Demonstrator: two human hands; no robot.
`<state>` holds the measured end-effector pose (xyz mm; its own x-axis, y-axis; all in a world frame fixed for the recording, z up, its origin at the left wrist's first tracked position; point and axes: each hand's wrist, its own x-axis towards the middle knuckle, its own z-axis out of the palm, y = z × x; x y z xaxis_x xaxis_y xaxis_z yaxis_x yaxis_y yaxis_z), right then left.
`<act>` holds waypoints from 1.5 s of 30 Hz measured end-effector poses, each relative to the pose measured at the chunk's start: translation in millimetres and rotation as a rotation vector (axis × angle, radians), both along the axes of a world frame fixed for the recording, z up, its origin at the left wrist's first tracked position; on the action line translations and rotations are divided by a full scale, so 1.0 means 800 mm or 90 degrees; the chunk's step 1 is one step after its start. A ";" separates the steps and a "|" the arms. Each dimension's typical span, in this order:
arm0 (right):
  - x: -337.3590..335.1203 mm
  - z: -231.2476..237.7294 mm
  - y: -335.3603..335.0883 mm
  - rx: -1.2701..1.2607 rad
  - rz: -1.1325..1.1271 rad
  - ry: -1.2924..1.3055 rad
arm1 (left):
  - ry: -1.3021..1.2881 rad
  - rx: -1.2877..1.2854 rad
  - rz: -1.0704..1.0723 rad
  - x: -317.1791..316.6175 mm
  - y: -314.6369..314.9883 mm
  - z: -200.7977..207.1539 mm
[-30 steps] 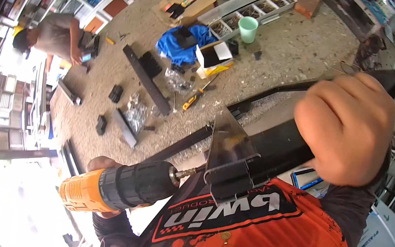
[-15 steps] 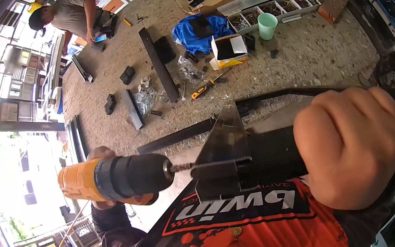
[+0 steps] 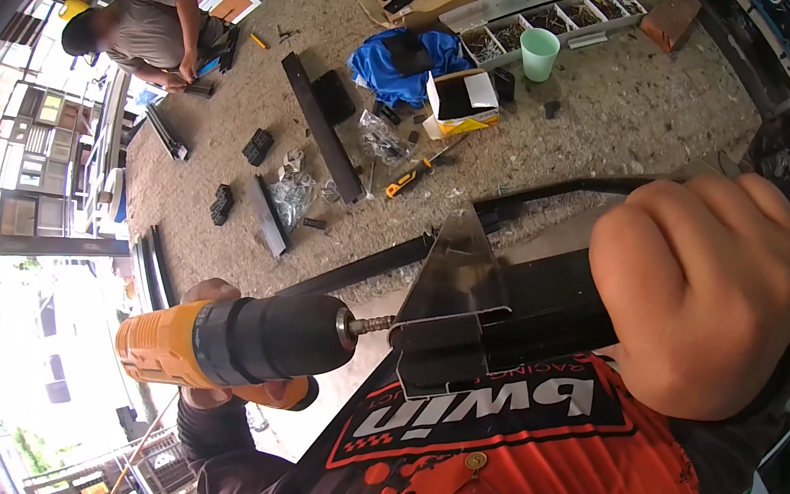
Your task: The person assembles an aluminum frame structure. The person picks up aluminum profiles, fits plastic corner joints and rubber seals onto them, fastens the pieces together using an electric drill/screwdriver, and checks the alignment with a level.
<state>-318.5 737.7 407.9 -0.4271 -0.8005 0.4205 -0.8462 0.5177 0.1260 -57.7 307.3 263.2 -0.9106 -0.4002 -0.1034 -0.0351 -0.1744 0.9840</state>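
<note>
My left hand point(image 3: 211, 291) is wrapped round the grip of a yellow and black cordless drill point(image 3: 273, 339), with its fingers partly hidden behind the body. A drill bit point(image 3: 371, 326) sticks out of the chuck to the right, its tip at the cut end of a black metal profile point(image 3: 554, 298). I cannot tell how deep the tip sits. That end is angled, with a thin channel-shaped edge. My right hand point(image 3: 703, 295) is closed in a fist over the profile, which lies across the front of my red and black shirt.
Beyond lies a speckled worktop point(image 3: 222, 187) with a yellow-handled screwdriver point(image 3: 409, 177), a dark bar point(image 3: 322, 131), an opened small box point(image 3: 463, 101), blue cloth point(image 3: 405, 65), a green cup point(image 3: 538, 55) and a compartment tray of screws point(image 3: 484, 47). Another person point(image 3: 158, 27) works at the far left.
The drill has shifted slightly up and right, and its bit, blurred before, now looks sharp. My right hand has barely moved. The other person's hands have come together over the worktop.
</note>
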 end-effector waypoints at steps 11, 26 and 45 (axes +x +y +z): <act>0.005 -0.006 -0.013 -0.021 -0.002 0.001 | 0.089 -0.070 -0.094 -0.046 0.073 0.030; 0.007 0.006 -0.033 -0.058 0.046 -0.003 | 0.116 -0.047 -0.121 -0.053 0.073 0.031; -0.130 0.014 -0.083 -0.016 0.133 0.036 | 0.185 0.107 0.165 -0.050 -0.004 -0.084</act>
<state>-422.6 671.5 418.7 -0.2281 -0.8582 0.4599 -0.9273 0.3354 0.1659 -97.8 304.2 196.2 -0.7829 -0.6192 0.0596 0.3060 -0.3000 0.9035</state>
